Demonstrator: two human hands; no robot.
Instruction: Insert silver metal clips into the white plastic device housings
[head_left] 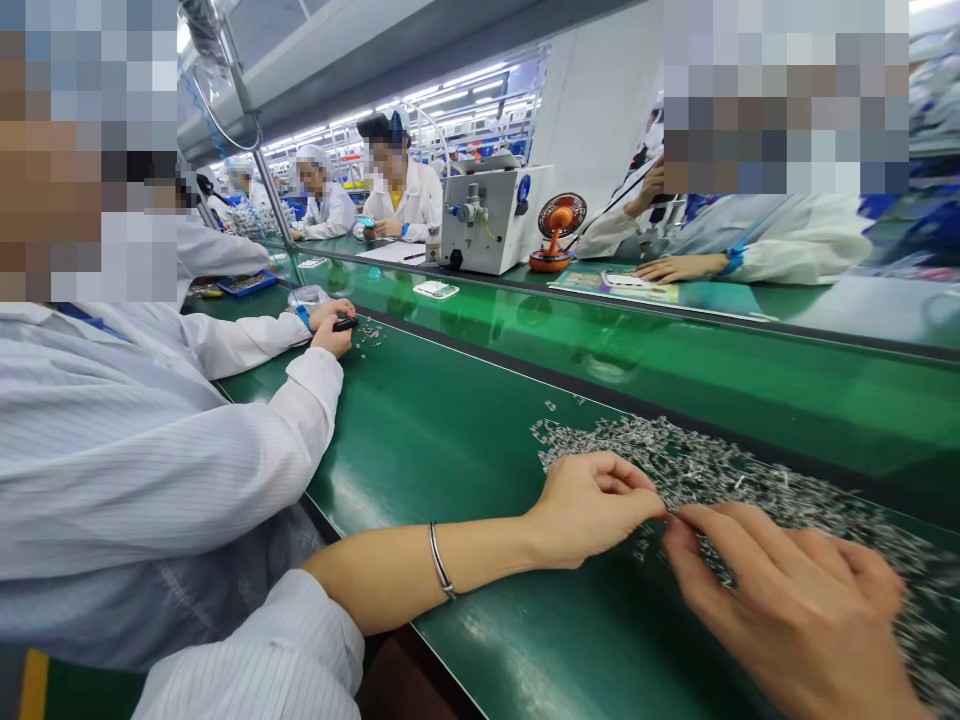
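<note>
My left hand rests on the green work surface, fingers curled, its fingertips pinching a tiny metal part at the edge of a spread pile of small silvery parts. My right hand is just to its right, blurred, thumb and forefinger meeting the left fingertips over the same spot. A thin silver bangle circles my left wrist. Whether the small part sits in one hand or both I cannot tell.
A co-worker in a white coat sits close on my left, hands on a small dark object beside another scatter of parts. Across the green belt stand a white machine, an orange desk fan and more seated people.
</note>
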